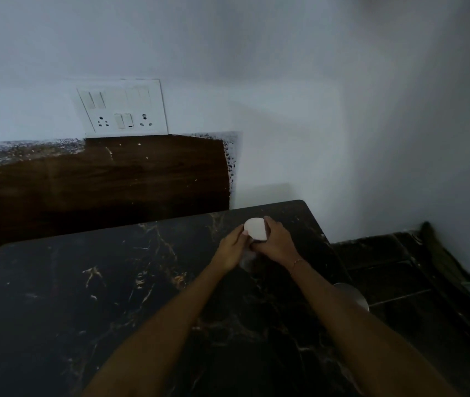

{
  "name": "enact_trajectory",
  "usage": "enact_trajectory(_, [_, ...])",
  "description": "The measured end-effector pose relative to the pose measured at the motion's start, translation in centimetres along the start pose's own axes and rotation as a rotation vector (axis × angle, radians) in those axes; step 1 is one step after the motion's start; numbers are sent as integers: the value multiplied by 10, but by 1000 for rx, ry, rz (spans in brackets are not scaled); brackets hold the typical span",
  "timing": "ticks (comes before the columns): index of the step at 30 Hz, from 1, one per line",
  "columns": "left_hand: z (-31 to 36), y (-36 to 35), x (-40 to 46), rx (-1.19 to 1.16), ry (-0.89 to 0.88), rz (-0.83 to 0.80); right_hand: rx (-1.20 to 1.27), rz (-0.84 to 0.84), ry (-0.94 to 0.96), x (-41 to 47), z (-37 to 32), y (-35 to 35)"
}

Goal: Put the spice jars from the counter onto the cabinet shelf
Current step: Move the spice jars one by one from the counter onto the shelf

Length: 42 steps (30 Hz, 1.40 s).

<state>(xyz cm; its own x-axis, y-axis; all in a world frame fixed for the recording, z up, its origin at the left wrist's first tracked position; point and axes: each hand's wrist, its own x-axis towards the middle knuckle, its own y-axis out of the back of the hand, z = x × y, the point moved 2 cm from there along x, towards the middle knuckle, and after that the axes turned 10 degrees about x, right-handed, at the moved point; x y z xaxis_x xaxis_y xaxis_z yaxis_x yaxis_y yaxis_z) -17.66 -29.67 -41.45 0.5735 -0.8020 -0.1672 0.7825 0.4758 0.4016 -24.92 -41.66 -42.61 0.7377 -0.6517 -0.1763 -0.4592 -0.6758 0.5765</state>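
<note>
- A pale wall (285, 81) was seen filling the upper half of the view, from nine o'clock round to three o'clock.
- A black marble-patterned bench (84, 296) with gold veining was spread across the lower half, from six o'clock out to eight o'clock.
- A dark wooden panel (99, 181) was set against the wall just behind the bench, toward nine o'clock.
- A dark tiled floor (394, 270) was visible beside the bench at four o'clock.
- A white switch and socket plate (123, 107) was mounted on the wall at about eleven o'clock, directly above the wooden panel.
- Two bare forearms were extended from the six o'clock edge toward the centre, over the bench.
- A metallic rounded object (354, 293) was partly seen at the bench's four o'clock edge, mostly hidden by the right forearm.
- The right hand (275, 242) was curled around a spice jar (246, 260); its grip was closed on the jar just below the cap.
- The left hand (232, 247) was pressed against the jar from the nine o'clock side, its grip wrapped on it with fingertips touching the cap.
- The jar's body was blurred and largely covered; it was held close above the bench near its far right corner, slightly right of centre.
- The jar's white cap (255, 228) was seen tilted toward the far wall, between both hands.
</note>
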Motion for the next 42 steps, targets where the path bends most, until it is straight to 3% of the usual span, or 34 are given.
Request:
enact_trajectory(3, [8, 21, 1, -21, 92, -4, 261, -230, -16, -7, -25, 25])
enact_trajectory(6, [23, 37, -8, -195, 141, -55, 617, -384, -4, -22, -48, 45])
enact_trajectory(9, [36, 46, -19, -342, 84, -180, 917, -491, 23, -35, -65, 56])
enact_trajectory(15, [59, 43, -40, -479, -8, -248, 1172, -505, 75, -56, -79, 53])
enact_trajectory(18, [63, 40, -48, -489, -47, -186, 1095, -364, 98, -66, -84, 49])
enact_trajectory(22, [62, 39, -59, -536, -52, 29, 754, -81, 81, -79, -86, 40])
enact_trajectory(25, [63, 41, -66, -468, -61, 194, 563, -94, 123, -89, -92, 24])
enact_trajectory(28, [71, 47, -77, -517, -44, 192, 515, -43, 169, -94, -99, 12])
enact_trajectory(31, [75, 62, -89, -488, -75, 170, 734, -23, 76, -99, -101, 14])
enact_trajectory(36, [75, 80, -106, -548, -84, -86, 992, -186, 74, -109, -107, 17])
enact_trajectory(39, [79, 83, -113, -615, -105, -138, 892, -227, 140, -114, -118, 23])
enact_trajectory(42, [82, 90, -115, -645, -136, -80, 697, -146, 164, -117, -127, 32])
